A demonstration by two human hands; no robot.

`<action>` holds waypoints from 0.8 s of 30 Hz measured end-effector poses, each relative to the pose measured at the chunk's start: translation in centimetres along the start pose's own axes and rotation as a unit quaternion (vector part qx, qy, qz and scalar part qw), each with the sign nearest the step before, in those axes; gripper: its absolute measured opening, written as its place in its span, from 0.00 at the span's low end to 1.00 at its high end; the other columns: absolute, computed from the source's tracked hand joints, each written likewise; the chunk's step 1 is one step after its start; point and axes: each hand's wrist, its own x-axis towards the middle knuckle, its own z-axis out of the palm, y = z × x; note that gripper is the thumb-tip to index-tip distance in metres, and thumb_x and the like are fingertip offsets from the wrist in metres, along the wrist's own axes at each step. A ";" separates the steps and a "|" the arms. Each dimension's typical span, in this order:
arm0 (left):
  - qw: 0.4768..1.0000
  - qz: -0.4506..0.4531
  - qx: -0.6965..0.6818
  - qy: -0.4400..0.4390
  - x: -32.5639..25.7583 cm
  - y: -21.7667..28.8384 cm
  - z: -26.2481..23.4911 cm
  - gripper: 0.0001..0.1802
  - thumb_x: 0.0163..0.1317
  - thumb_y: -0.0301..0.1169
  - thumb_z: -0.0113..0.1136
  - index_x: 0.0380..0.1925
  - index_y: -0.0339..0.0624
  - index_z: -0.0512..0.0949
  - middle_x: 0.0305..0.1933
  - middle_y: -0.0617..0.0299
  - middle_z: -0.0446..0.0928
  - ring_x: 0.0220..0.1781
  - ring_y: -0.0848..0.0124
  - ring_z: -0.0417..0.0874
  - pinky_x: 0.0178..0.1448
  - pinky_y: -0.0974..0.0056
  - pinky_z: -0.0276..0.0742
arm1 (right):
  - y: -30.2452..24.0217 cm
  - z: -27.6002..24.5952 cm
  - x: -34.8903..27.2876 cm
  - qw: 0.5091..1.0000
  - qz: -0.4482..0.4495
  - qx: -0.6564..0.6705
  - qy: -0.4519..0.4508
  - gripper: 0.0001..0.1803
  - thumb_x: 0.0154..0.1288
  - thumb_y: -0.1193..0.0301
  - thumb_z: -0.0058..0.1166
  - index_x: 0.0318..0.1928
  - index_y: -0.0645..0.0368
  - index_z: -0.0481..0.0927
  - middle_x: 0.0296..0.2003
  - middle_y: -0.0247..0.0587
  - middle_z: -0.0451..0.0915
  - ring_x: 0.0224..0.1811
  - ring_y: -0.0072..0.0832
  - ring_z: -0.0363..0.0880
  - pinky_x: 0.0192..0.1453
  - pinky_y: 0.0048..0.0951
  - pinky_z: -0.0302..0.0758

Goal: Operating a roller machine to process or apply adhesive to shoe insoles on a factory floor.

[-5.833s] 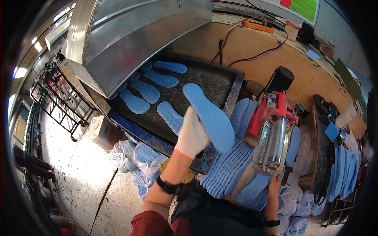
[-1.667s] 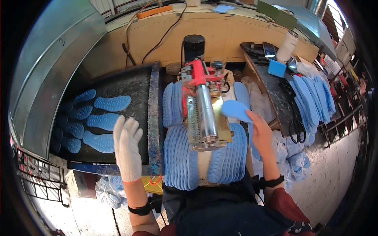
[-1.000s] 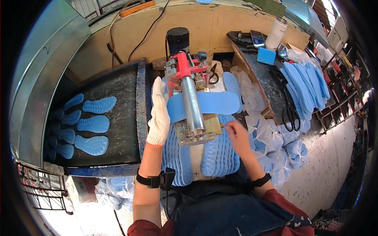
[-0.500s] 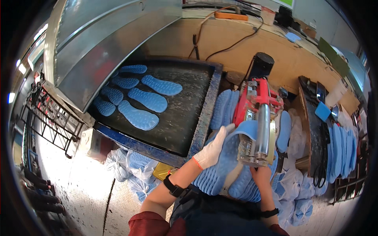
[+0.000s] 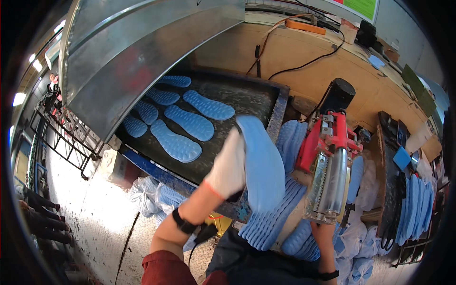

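A flat blue shoe insole [image 5: 263,166] is pinched in my left hand [image 5: 229,164], which wears a white glove. It is raised and tilted over the near right corner of a dark conveyor belt [image 5: 259,92]. Several textured blue insoles [image 5: 175,140] lie on that belt. At my right is a red roller machine [image 5: 327,175] with a metal cylinder. My bare right hand [image 5: 323,232] is under its near end, beside a stack of blue insoles [image 5: 301,240]; the machine hides its fingers. Another stack of insoles [image 5: 275,216] stands just below the held one.
A sheet-metal hood [image 5: 156,61] overhangs the belt's left side. Bags of insoles [image 5: 142,194] sit on the floor at left, more bags [image 5: 354,242] at right. Further right stands a dark shelf [image 5: 387,175] beside hanging insoles [image 5: 415,209]. A black cable [image 5: 308,66] runs along the wooden wall.
My left hand has moved left and up from the roller machine, carrying the insole away from it toward the belt. My right hand stays under the machine. The whole view has shifted slightly.
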 end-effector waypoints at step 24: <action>0.978 0.050 -0.114 0.166 13.5 2.8 -9.1 0.30 0.73 0.38 0.54 0.70 0.37 0.60 0.65 0.43 0.69 0.60 0.54 0.77 0.60 0.52 0.77 | 2.1 -3.0 -0.8 0.712 0.171 0.671 0.115 0.23 0.68 0.77 0.49 0.64 0.63 0.70 0.56 0.37 0.77 0.57 0.26 0.75 0.63 0.27 0.69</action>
